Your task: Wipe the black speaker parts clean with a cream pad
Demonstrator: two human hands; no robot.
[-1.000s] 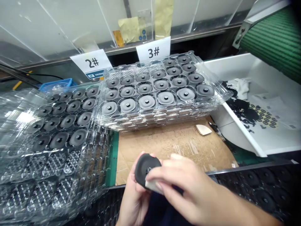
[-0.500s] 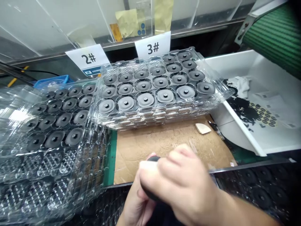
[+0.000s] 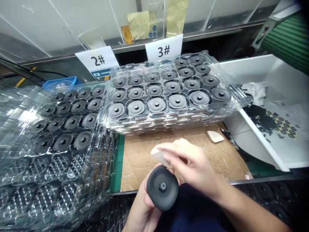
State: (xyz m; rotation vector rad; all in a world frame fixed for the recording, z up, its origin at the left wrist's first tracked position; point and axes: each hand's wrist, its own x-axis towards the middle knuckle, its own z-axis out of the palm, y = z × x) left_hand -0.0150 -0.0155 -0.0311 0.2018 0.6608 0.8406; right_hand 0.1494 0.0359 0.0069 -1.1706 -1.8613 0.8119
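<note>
My left hand (image 3: 145,211) grips a round black disc (image 3: 162,188) with a small centre stud, held face up low in the middle of the view. My right hand (image 3: 190,164) hovers just above and behind the disc, its fingers pinched on a small pale pad (image 3: 158,154). Both hands are over a sheet of brown cardboard (image 3: 193,145). Behind it stands a stack of clear plastic trays (image 3: 231,100) filled with the same black discs, under a sign marked 3#.
A second stack of clear trays (image 3: 58,154), partly filled with discs, lies on the left below a 2# sign (image 3: 98,61). A white bin (image 3: 263,138) with black scraps and small rings sits at the right. A small pale wedge (image 3: 214,136) lies on the cardboard.
My right hand has lifted off the disc and moved up and back with the pad. The disc's face, covered half a second ago, now shows in my left hand.
</note>
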